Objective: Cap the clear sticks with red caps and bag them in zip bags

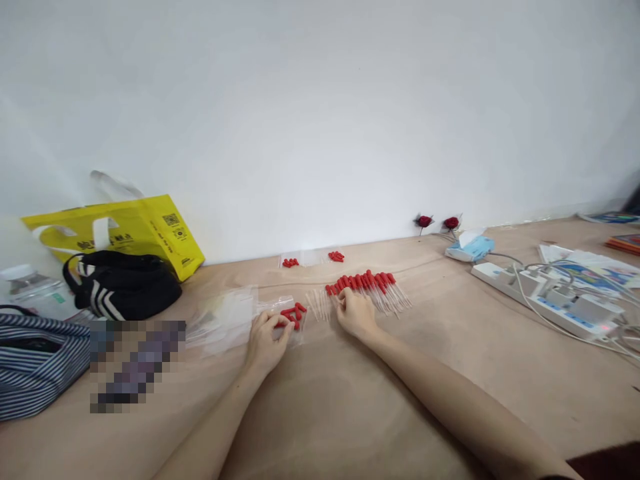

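— What do we have in front of us, starting with the biggest thing?

— We see a tan table [450, 373] running up to a white wall [320, 100]. On our far left stand a yellow bag [150, 230], a black bag with white stripes [125, 287] in front of it, and a striped pouch [35, 367] at the edge. On our right lies a white power strip [545, 297] with plugs and cables, printed sheets [590, 270] behind it, and a tissue pack [467, 248] near the wall.

— And in the middle?

— We see a row of droppers with red bulbs [370, 287] laid side by side, their clear stems pointing toward our right. Just left of them lie a few bare clear tubes [319, 303]. Clear plastic bags [225, 320] are spread to our left.

— What about our hands?

— Our right hand [356, 313] rests at the left end of the dropper row, fingers curled and touching the nearest bulbs; we cannot tell whether it grips one. Our left hand [265, 337] pinches at a small heap of loose red bulbs [294, 313], fingertips closed together on one.

— Anything smaller?

— Two little clusters of red caps [313, 259] lie near the wall, well apart from our hands.
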{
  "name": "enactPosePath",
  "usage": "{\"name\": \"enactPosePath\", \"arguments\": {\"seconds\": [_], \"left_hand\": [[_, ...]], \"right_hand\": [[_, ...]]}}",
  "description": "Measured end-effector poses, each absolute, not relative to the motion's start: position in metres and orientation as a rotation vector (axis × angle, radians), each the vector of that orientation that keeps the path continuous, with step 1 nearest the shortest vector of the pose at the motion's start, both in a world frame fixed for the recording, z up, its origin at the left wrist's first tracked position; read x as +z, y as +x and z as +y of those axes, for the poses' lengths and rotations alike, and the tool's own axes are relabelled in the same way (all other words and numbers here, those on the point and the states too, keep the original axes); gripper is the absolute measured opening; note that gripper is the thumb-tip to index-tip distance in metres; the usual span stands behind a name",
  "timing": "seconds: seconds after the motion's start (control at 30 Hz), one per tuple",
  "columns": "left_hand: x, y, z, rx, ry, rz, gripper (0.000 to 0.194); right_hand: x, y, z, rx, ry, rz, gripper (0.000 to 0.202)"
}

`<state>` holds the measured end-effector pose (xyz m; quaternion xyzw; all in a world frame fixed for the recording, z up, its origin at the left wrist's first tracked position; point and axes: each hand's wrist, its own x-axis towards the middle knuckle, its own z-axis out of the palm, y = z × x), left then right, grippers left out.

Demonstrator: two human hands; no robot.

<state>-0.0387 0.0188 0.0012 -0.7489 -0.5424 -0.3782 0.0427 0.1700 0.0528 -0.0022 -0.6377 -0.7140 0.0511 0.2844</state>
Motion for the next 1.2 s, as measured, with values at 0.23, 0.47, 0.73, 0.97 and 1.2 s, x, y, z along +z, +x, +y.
{"name": "enactPosePath", "arguments": {"seconds": [0.23, 0.47, 0.73, 0.97, 1.2], "left_hand": [[-0.001, -0.04, 0.019, -1.121, -2.268, -1.672, 0.02], [-0.002, -0.047, 0.024, -1.012, -2.41, -1.636, 0.015], [-0.004, -0.039, 0.027, -0.88, -2.306, -1.636, 0.01], [-0.001, -0.037, 0.025, -0.826, -2.387, -1.556, 0.014], [-0.003, -0.034, 0.026, -0.836, -2.357, -1.61, 0.009]], "right_hand": [[-0.002, 0.161, 0.063, 0.094, -1.839, -1.909, 0.015], [0.004, 0.139, 0.043, 0.084, -1.584, -2.042, 0.015], [0.015, 0.099, 0.024, 0.171, -1.669, -2.112, 0.035], [0.017, 0.104, 0.026, 0.253, -1.777, -2.188, 0.029], [0.027, 0.129, 0.011, 0.261, -1.806, -2.388, 0.027]]}}
